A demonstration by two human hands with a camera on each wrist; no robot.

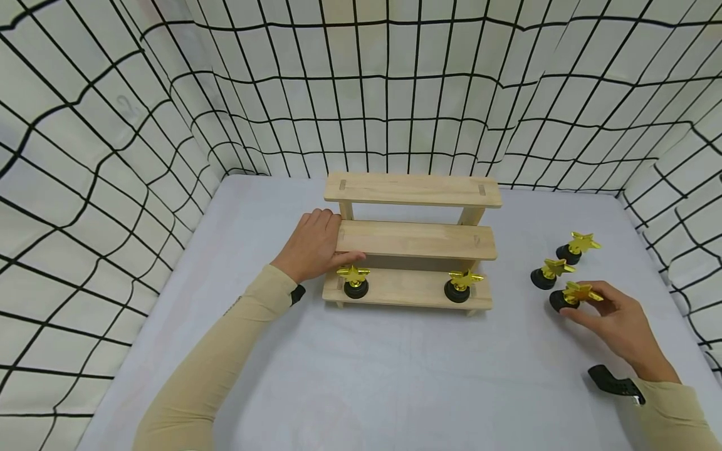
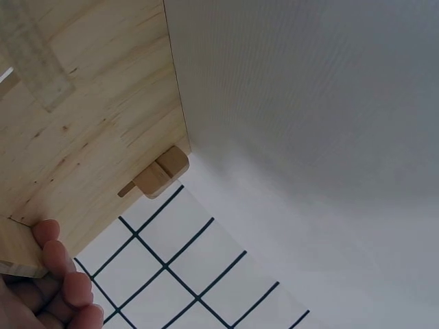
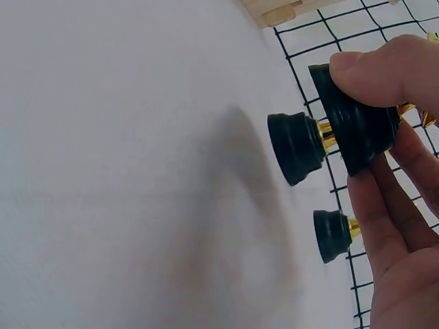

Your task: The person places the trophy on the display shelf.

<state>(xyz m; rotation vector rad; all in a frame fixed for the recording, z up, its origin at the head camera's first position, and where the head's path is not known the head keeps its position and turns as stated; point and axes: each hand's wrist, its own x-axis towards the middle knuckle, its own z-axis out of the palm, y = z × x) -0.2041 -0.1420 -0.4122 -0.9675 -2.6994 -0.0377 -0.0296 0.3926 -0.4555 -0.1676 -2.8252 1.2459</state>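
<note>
A three-tier wooden display stand [image 1: 417, 239] stands on the white-covered table. My left hand [image 1: 316, 245] grips the left end of its middle shelf. The left wrist view shows the fingers [image 2: 77, 289] curled round that board's edge. At the right, my right hand [image 1: 623, 322] pinches a gold star trophy [image 1: 575, 293] by its black base [image 3: 357, 127], thumb on one side and fingers on the other. Just beyond it, two similar trophies stand on the table, a nearer one [image 1: 544, 277] and a farther one [image 1: 570, 252].
On the bottom shelf, one star trophy [image 1: 356, 287] sits near the left end and another [image 1: 458, 289] near the right. Black grid netting [image 1: 389, 78] over white walls encloses the table [image 1: 395, 376] at the back and both sides.
</note>
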